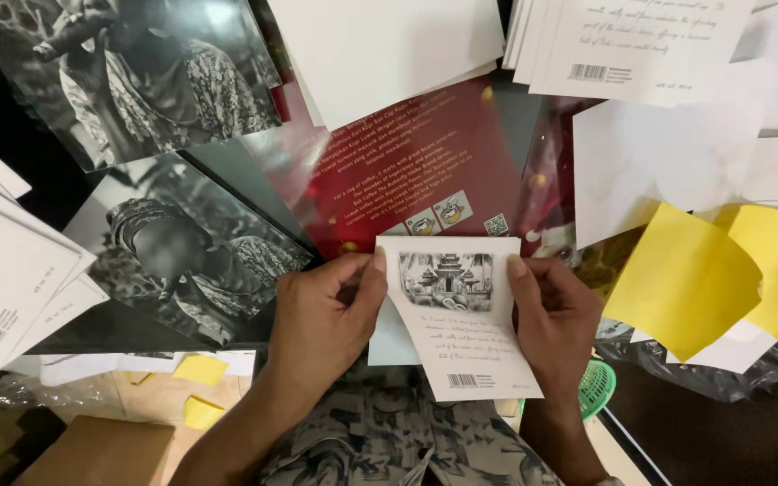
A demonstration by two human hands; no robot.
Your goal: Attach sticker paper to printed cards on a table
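Head view: both hands pinch card (456, 310) edges.

Dark table (11, 135) under prints (182, 243), cards (641, 45)

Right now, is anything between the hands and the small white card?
Nothing visible: the left hand and right hand already pinch the white card at its side edges, above the red sheet.

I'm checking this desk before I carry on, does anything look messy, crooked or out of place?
Yes. The yellow sheets at right lie scattered and overlapping at odd angles, one with a lifted edge. The white card held between the left hand and right hand sits tilted. Nothing looks spilled or torn.
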